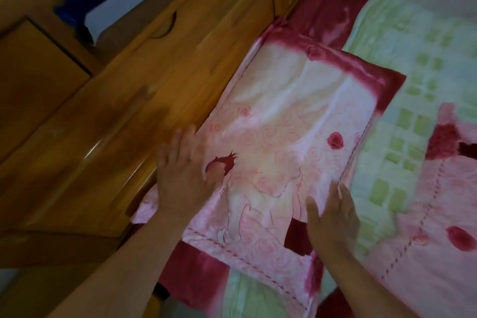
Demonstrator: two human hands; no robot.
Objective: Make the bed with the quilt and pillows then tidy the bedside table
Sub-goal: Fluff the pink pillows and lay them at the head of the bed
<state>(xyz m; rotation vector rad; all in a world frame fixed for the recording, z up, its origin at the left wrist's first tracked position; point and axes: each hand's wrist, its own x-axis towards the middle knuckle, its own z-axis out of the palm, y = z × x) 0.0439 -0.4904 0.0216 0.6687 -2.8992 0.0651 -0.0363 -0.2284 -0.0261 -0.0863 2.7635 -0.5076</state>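
A pink pillow (289, 121) with red roses and a dark red border lies flat against the wooden headboard (144, 100). My left hand (180, 175) rests flat on the pillow's edge next to the headboard, fingers spread and straight. On the pillow's opposite edge my right hand (333, 217) presses with straight fingers. Beneath the pillow spreads a quilt (402, 111) of pale green squares. A second pink pillow (438, 214) lies at the right.
A red sheet (335, 8) shows along the far side of the bed. Behind the headboard stands a wooden cabinet (38, 80), with a white and blue object (124, 0) above it, blurred. The bedside table cannot be made out.
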